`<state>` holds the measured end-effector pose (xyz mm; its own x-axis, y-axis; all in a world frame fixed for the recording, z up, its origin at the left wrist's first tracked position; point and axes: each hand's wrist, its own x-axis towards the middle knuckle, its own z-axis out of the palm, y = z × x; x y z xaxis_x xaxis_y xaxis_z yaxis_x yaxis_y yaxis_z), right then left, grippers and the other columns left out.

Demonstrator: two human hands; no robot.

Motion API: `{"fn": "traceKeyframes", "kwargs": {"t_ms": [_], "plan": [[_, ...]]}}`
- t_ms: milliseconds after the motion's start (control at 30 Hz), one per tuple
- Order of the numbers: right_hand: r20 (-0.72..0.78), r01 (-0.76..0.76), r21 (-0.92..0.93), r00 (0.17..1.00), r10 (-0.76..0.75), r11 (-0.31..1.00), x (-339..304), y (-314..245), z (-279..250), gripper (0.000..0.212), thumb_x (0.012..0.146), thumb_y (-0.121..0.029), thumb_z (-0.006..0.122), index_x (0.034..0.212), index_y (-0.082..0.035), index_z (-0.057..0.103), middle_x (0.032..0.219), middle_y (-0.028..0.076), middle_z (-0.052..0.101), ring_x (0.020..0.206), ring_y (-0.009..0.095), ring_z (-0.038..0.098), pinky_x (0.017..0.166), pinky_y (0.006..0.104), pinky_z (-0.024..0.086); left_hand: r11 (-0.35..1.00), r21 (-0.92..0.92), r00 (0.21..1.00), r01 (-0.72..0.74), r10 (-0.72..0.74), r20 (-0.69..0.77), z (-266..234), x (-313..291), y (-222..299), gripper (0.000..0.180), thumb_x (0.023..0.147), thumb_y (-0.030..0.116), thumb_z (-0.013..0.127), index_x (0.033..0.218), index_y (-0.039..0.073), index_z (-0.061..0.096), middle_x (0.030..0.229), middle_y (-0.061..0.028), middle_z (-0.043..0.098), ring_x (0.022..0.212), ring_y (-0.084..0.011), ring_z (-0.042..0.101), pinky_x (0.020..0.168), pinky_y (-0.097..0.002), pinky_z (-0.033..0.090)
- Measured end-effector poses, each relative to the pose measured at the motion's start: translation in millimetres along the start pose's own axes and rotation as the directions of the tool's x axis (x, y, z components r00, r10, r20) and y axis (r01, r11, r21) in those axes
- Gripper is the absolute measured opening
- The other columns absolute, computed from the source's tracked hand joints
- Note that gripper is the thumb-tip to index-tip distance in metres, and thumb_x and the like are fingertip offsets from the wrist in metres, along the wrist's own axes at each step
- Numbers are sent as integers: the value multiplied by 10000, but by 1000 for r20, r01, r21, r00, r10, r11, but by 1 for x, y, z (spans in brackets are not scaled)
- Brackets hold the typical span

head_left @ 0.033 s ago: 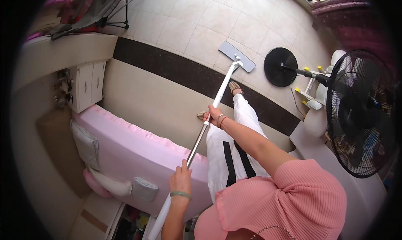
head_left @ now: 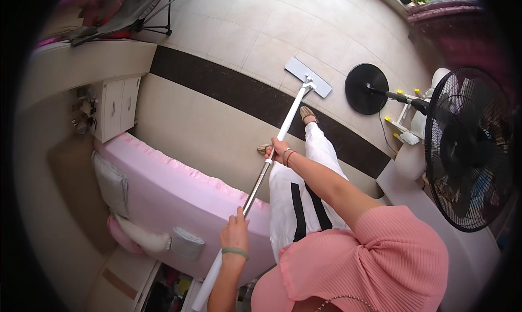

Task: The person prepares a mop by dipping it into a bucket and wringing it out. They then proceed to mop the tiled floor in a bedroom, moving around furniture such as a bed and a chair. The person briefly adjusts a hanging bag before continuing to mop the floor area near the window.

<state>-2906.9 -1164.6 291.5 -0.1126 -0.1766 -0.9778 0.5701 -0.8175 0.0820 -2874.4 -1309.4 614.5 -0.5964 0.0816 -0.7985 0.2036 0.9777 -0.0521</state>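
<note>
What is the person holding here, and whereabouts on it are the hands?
A flat mop, gripped by its long handle. The left hand holds the upper end of the pole, and the right hand holds it farther down, about midway toward the mop head on the tiled floor.

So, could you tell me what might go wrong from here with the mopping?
1. The fan's cord trails on the floor just right of the mop head; a wide stroke might snag it.
2. The fan base sits close to the mop head and could get knocked.
3. The left hand grips the handle beside the pink mattress, so a pull back may bump it.
</note>
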Motion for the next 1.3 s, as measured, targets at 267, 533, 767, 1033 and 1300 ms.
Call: {"fn": "traceKeyframes", "kwargs": {"t_ms": [267,533,767,1033,1300], "plan": [[38,61,39,997,-63,997,11,4,-16,197,865,-139,501,911,3,373,640,74,425,502,210,471,446,384,478,998,-28,986,-51,46,-158,15,-4,-8,401,873,242,551,1234,101,449,843,-106,555,706,-290,611,580,-401,494],[-167,320,-217,919,-358,922,6,-67,-26,178,838,-124,480,911,12,392,569,80,469,404,183,465,361,323,436,991,-89,976,-102,82,-201,39,37,35,405,880,219,532,1249,80,437,854,-103,563,717,-266,617,605,-359,510],[-187,228,-190,946,-263,955,22,-63,-28,181,863,-188,480,768,-55,403,506,52,421,387,183,432,379,333,425,991,-32,970,-130,120,-214,39,38,34,445,838,90,493,1277,45,436,841,-96,548,712,-247,613,617,-331,518],[-144,78,-205,984,-109,976,1,17,-6,228,863,-164,467,873,52,395,568,112,445,414,253,485,386,381,463,995,-100,997,-28,21,-75,30,-22,-19,476,844,155,573,1291,84,427,903,-111,557,802,-284,600,690,-388,501],[35,76,101,996,-80,992,-44,44,97,146,872,-111,466,812,-9,381,635,100,456,566,241,486,575,414,498,960,201,910,193,-99,-403,-13,-17,-101,435,825,400,588,1141,109,521,776,-47,575,672,-195,584,582,-313,450]]}}
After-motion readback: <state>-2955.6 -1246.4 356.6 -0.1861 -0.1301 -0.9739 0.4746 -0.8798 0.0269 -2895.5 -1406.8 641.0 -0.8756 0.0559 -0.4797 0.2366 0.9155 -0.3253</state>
